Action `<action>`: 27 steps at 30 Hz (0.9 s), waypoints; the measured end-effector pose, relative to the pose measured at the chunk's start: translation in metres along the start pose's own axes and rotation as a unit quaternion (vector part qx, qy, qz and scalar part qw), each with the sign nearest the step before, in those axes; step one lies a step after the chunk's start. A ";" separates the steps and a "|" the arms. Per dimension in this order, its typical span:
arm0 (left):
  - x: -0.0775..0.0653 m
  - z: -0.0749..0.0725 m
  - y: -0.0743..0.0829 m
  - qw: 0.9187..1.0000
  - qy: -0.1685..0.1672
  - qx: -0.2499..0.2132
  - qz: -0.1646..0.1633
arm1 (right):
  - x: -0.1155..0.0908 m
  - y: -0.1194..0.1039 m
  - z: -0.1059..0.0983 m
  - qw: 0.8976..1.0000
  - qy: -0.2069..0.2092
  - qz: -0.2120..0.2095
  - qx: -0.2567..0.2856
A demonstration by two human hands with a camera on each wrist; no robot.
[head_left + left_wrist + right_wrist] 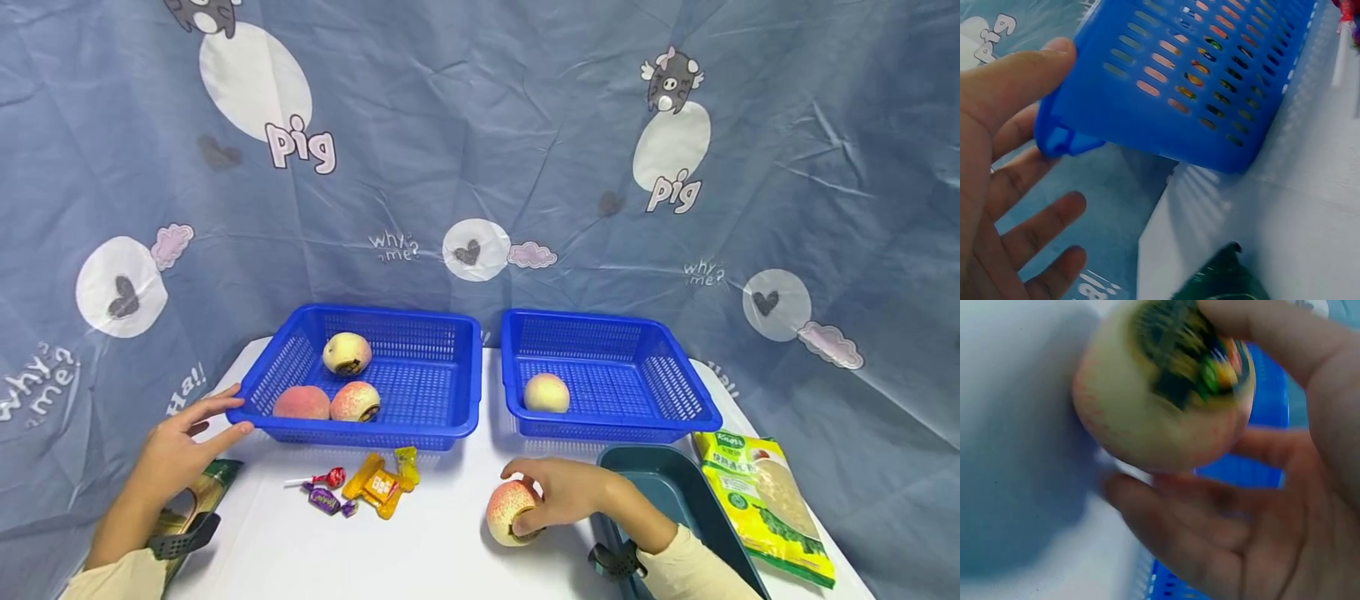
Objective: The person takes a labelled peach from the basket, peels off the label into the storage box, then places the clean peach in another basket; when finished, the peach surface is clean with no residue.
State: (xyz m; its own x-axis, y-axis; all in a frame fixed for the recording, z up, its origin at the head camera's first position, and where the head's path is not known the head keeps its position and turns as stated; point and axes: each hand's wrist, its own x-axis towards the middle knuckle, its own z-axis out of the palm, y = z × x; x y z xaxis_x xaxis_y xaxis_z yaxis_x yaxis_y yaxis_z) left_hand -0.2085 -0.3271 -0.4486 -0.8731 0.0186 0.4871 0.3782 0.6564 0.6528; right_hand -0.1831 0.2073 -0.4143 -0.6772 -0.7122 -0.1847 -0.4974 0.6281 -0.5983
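Note:
My right hand grips a pale yellow peach with red speckles, just above or at the white table. In the right wrist view the peach shows a dark round sticker, with thumb and fingers around it. My left hand is at the near left corner of the left blue basket. Seen from the left wrist, thumb and index finger pinch that basket's corner, while the other fingers extend loosely. Three peaches lie in this basket, among them a red one. The right blue basket holds one pale peach.
On the table are a lollipop, a purple candy, an orange-wrapped candy and a small yellow candy. A dark teal tray and a yellow-green Knorr packet lie right. A green packet is under the left arm.

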 end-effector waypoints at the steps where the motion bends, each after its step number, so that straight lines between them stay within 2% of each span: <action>1: 0.000 -0.001 0.002 1.000 -0.002 0.005 0.001 | 0.000 -0.001 0.001 1.000 0.019 0.004 -0.013; 3: 0.003 -0.003 0.009 1.000 -0.007 0.015 0.011 | 0.000 -0.004 0.002 0.997 0.063 0.002 -0.046; 5: 0.007 -0.002 0.025 0.999 -0.011 0.016 0.034 | 0.000 -0.006 0.002 0.991 0.104 -0.012 -0.078; 7: 0.013 0.003 0.046 0.998 -0.011 -0.001 0.070 | 0.001 -0.008 0.002 0.986 0.135 -0.028 -0.095; 8: 0.015 0.009 0.058 0.995 -0.014 -0.014 0.098 | 0.002 -0.008 0.002 0.984 0.145 -0.035 -0.095; 11: 0.014 0.035 0.102 0.981 -0.052 -0.059 0.179 | 0.003 -0.007 0.003 0.984 0.156 -0.045 -0.076; 14: 0.001 0.076 0.146 0.956 -0.145 -0.099 0.233 | 0.005 -0.005 0.003 0.985 0.154 -0.047 -0.056; 17: -0.016 0.126 0.179 0.940 -0.241 -0.092 0.225 | 0.005 -0.003 0.001 0.986 0.150 -0.053 -0.047; 20: -0.028 0.173 0.193 0.933 -0.300 -0.073 0.184 | 0.004 -0.002 -0.001 0.987 0.144 -0.057 -0.049; 23: -0.033 0.207 0.192 0.934 -0.317 -0.077 0.148 | 0.004 -0.001 -0.002 0.988 0.143 -0.055 -0.036; 27: -0.034 0.232 0.184 0.927 -0.320 -0.134 0.139 | 0.001 0.002 0.002 0.988 0.151 -0.043 0.007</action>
State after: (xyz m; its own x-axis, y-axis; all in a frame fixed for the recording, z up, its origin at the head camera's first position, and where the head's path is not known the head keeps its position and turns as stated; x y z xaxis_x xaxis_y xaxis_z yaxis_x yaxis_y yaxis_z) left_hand -0.1806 -0.0318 -0.4792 -0.7013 0.6596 0.2704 0.6046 0.3493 0.7159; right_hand -0.1840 0.2076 -0.4173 -0.7651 -0.6350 0.1066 -0.5537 0.5643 -0.6124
